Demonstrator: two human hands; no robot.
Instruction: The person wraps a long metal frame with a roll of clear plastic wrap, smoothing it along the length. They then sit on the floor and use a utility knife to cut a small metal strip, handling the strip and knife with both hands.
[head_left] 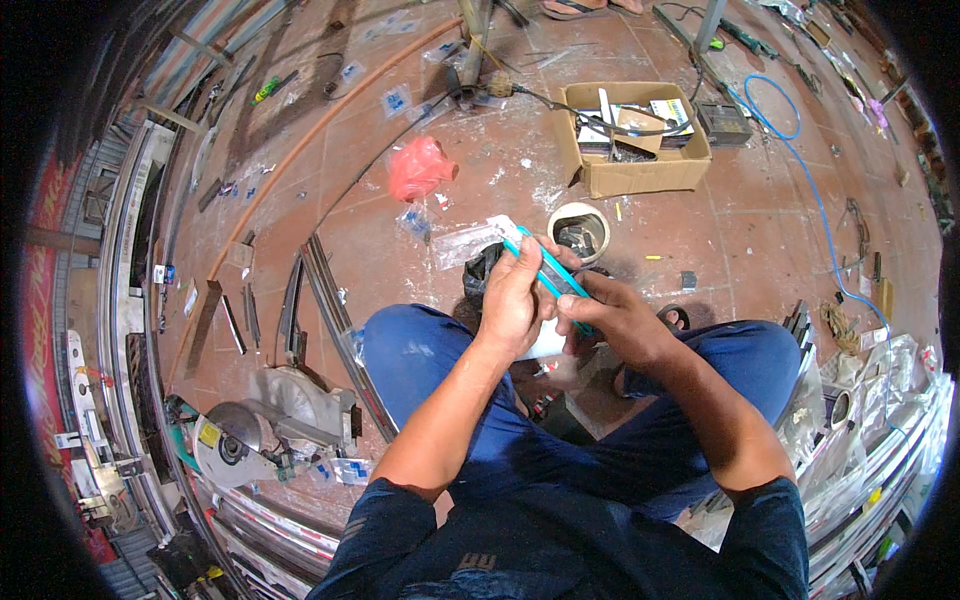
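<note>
A slim teal bar with a dark grey middle [557, 277] slants between my hands above my lap; its exact kind is unclear. My left hand [512, 298] is closed round its upper part, with the thumb along the side. The fingers of my right hand [618, 312] grip its lower end. A small whitish piece [505, 230] shows at the bar's far tip, and I cannot tell whether it is attached. Below my hands, a white sheet-like thing [545, 343] is partly hidden. Just beyond them stands a round pale bucket [604, 238] with dark pieces inside. A black plastic bag [482, 276] lies beside my left hand.
An open cardboard box [645, 180] of packages stands ahead. A crumpled red bag [420, 168] lies on the tiled floor. At left are a circular saw [235, 445] and long metal profiles [335, 320]. A blue hose [815, 180] and plastic-wrapped bars [870, 450] lie right.
</note>
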